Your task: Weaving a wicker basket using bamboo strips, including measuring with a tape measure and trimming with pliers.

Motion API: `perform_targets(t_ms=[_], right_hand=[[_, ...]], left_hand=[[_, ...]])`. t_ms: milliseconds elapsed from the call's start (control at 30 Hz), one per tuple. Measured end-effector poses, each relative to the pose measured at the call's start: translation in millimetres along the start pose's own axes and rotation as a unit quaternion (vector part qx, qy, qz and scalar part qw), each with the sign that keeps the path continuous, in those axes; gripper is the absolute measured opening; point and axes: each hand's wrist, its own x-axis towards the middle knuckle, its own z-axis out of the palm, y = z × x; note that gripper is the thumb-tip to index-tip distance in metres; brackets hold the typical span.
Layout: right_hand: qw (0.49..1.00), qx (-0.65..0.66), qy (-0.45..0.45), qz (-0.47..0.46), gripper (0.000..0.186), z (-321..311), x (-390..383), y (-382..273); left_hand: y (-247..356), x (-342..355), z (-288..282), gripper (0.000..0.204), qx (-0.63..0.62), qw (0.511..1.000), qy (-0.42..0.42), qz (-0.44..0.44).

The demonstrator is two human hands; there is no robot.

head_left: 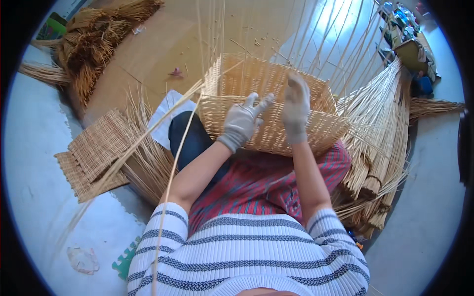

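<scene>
A rectangular woven wicker basket [215, 118] rests across my lap, with long loose stakes [301, 29] rising from its walls. My left hand [244, 119], in a pale glove, lies against the near wall close to the rim, its fingers spread. My right hand [297, 106], gloved too, stands upright at the same wall farther right, with flat, outstretched fingers reaching past the rim. Any thin strand at my fingertips is too small to make out. Long pale strands [183, 140] run from the basket's left corner down past my left arm.
Woven panels [101, 143] lie on the floor at left. Bundles of pale stalks [377, 133] spread along the right. A brown stalk heap [101, 39] sits far left. Scraps and a small pink piece [176, 72] dot the floor ahead. Cluttered items [407, 34] stand far right.
</scene>
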Motion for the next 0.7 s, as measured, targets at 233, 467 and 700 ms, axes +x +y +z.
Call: perform_targets(t_ms=[233,467,700], right_hand=[[0.942,0.282,0.096,0.156,0.049,-70.2,16.4,-7.5],[0.982,-0.186,-0.027,-0.032,0.033,-99.9,43.4,16.8],[0.943,0.153,0.232,0.186,0.012,-181.7,-2.4,42.6]], left_hand=[[16.7,17.7,-2.9,0.071,0.117,0.993,0.018,0.019],[101.9,48.8,38.9,0.078,0.015,0.998,-0.055,-0.003],[107.4,73.3,39.6,0.059,0.050,0.992,-0.024,0.110]])
